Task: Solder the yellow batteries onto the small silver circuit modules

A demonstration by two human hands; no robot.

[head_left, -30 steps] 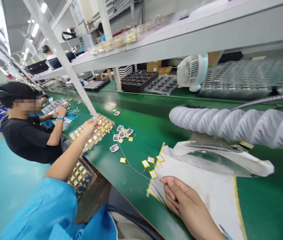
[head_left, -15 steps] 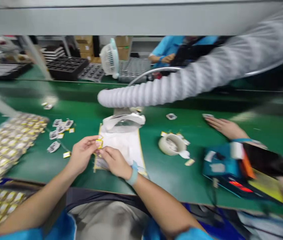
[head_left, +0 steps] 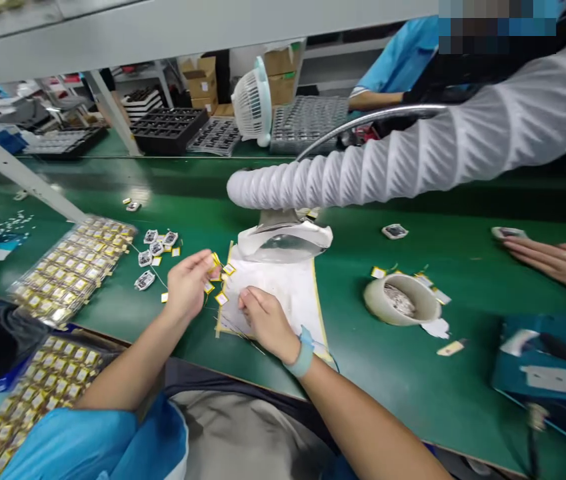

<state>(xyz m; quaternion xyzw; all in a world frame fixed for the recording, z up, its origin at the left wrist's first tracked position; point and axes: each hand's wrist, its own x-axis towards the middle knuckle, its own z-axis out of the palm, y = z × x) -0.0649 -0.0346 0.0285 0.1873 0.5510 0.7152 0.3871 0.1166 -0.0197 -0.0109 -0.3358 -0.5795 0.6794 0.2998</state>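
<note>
My left hand [head_left: 187, 283] is closed in a pinch over the left edge of a white sheet [head_left: 297, 287] taped to the bench. Between its fingertips is a small yellow-edged battery cell [head_left: 215, 259]. Several similar loose cells [head_left: 221, 298] with white labels are right beside those fingers. To the right, over the sheet, my right hand [head_left: 270, 323] has its fingers pressed together; whatever they hold is hidden or too small to name. Behind the sheet a clear-fronted hood [head_left: 285, 247] hangs at the end of a white ribbed hose [head_left: 333, 170].
Trays of yellow-edged cells [head_left: 75, 267] lie at left, beside several small white-rimmed parts [head_left: 145, 280]. A round tub [head_left: 375, 303] and a blue soldering-station-like box [head_left: 537, 373] stand at right. A co-worker's hand [head_left: 557, 267] touches a part; another person's arm shows far left.
My hands have moved apart; before, they met at a yellow-edged cell. The right hand is now farther right over the sheet. The camera view has turned left.
</note>
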